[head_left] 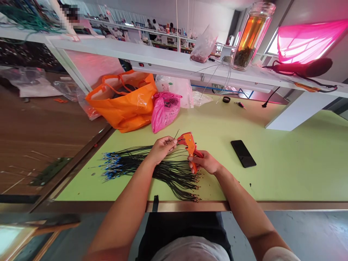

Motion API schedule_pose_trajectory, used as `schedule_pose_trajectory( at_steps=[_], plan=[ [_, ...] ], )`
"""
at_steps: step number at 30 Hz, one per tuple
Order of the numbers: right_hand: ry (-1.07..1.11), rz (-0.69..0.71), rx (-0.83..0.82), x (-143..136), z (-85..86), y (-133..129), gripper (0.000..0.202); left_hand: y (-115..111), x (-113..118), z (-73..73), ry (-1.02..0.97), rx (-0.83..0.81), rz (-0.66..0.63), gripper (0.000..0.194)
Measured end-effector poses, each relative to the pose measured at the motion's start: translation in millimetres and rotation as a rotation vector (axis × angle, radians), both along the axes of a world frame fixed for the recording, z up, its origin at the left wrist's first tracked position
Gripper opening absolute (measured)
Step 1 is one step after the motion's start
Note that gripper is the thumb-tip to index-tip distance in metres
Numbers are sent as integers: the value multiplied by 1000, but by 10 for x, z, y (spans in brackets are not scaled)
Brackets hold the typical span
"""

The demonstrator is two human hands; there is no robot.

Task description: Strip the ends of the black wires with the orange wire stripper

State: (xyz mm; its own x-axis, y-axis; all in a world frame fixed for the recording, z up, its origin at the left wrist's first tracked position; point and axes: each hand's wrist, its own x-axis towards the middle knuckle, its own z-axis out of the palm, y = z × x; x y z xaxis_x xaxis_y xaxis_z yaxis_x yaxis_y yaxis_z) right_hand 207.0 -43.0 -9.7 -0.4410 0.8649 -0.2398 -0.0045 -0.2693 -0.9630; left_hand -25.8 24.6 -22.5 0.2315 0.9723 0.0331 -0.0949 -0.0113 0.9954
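Over the middle of the green tabletop, my right hand (pixel 204 162) is wrapped round the handles of an orange and red wire stripper (pixel 188 140), its head tipped toward the left. My left hand (pixel 164 148) pinches a thin black wire (pixel 176 134) at the stripper's jaws; a short piece sticks up above the fingers. Whether the jaws are closed on the wire is too small to tell. Beneath both hands spreads a bundle of black wires (pixel 174 175), with blue and white ends (pixel 111 166) on the left and coppery ends at the right, near the table's front edge.
A black phone (pixel 243 153) lies to the right. Behind the wires stand an orange bag (pixel 127 105) and a pink plastic bag (pixel 165 110). A white shelf (pixel 163 58) crosses above the table, carrying a glass bottle of tea (pixel 251 40). A black tape roll (pixel 226 99) lies under it.
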Motion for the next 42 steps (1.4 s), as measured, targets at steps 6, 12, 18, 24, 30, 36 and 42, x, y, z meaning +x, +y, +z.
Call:
schedule_pose_trajectory(
  at_steps=[6,12,18,24,30,36,42],
  plan=[
    [11,-31,31,-41,-21,-4,49,-8,8,33,44,58,19,50],
    [-6,-95,89,-101,12,-31,51,-5,27,9,40,134,54,44],
    [-40,-198,144,-145,-37,-32,56,-10,79,-38,11,140,90,43],
    [142,-51,19,11,-76,47,51,-41,133,45,-74,43,95,51],
    [184,121,-73,231,-89,91,52,-46,122,95,-120,55,161,52],
    [257,29,-27,273,-79,120,50,-61,121,126,-106,39,172,55],
    [270,-127,-78,234,-138,167,63,-203,163,267,82,-56,101,55]
  ],
)
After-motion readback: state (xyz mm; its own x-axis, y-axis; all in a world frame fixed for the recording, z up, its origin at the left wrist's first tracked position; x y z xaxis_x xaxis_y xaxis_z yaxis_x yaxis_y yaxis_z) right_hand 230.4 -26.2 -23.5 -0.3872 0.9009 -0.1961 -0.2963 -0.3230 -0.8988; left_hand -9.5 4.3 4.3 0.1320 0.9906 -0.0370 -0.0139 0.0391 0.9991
